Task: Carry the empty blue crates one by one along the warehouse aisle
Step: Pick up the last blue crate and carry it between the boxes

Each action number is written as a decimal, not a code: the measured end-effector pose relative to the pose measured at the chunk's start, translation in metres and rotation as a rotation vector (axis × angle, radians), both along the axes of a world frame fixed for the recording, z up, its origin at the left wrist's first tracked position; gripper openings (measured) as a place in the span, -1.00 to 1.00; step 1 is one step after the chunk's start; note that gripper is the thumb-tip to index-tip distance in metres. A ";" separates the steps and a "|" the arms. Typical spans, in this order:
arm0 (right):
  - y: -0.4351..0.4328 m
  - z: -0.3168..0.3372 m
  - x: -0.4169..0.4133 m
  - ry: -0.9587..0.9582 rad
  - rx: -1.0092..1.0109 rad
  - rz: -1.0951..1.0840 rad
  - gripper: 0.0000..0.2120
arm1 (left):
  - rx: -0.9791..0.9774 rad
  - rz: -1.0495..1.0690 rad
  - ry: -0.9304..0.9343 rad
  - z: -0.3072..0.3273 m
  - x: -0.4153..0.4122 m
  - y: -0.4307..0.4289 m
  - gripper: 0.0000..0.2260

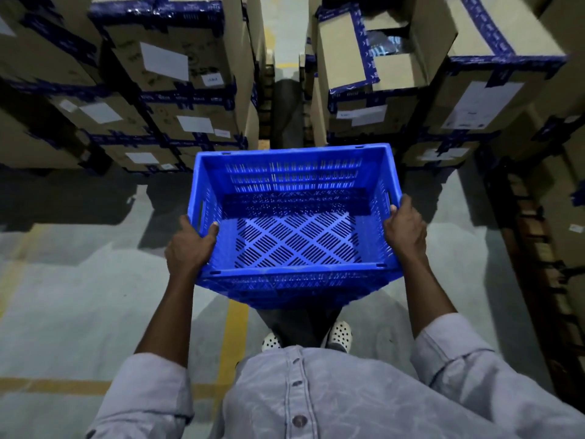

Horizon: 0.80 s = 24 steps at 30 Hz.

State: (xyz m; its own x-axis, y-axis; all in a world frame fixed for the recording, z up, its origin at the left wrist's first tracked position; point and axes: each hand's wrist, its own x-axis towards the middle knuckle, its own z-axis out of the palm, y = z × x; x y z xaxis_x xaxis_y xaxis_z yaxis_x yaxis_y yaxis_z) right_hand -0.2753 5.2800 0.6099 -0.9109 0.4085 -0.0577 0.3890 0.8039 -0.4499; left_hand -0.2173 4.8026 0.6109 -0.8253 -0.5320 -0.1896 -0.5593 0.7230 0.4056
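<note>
An empty blue crate (pixel 294 172) with slotted walls and a perforated bottom is held level in front of my waist, above the floor. My left hand (pixel 190 245) grips its left rim near the side handle slot, thumb over the edge. On the opposite rim my right hand (pixel 405 229) holds the crate in the same way. Nothing lies inside the crate. My feet show just below it.
Stacks of cardboard boxes (pixel 177 90) with blue tape stand ahead on the left, and more boxes (pixel 459 99) on the right. A narrow gap (pixel 285 115) runs between them. Yellow floor lines (pixel 232 337) cross the grey concrete. Wooden pallets (pixel 538 248) line the right side.
</note>
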 end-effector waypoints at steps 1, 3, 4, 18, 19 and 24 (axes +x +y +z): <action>0.004 -0.001 -0.002 0.007 0.018 0.003 -0.63 | -0.022 0.004 0.007 -0.001 0.004 0.006 -0.17; 0.009 -0.002 -0.006 0.025 0.055 0.003 -0.61 | -0.059 0.001 0.003 -0.004 0.012 0.016 -0.10; 0.009 -0.001 -0.007 0.029 0.067 0.009 -0.61 | -0.067 0.001 -0.006 -0.005 0.015 0.018 -0.08; 0.002 -0.011 0.002 0.098 0.091 -0.072 -0.62 | -0.070 -0.060 -0.011 -0.001 0.004 0.009 -0.10; 0.001 -0.009 -0.001 0.092 0.102 -0.063 -0.61 | -0.072 -0.062 -0.008 -0.002 0.005 0.010 -0.10; 0.000 -0.008 -0.003 0.078 0.111 -0.068 -0.60 | -0.067 -0.066 -0.022 -0.001 0.000 0.004 -0.07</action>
State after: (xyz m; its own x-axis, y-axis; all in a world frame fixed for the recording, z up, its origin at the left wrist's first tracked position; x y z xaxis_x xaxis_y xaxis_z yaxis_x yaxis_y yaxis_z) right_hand -0.2784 5.2799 0.6022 -0.8810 0.4691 0.0610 0.4114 0.8235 -0.3908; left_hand -0.2175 4.8064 0.6097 -0.8548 -0.4889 -0.1737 -0.5179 0.7836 0.3431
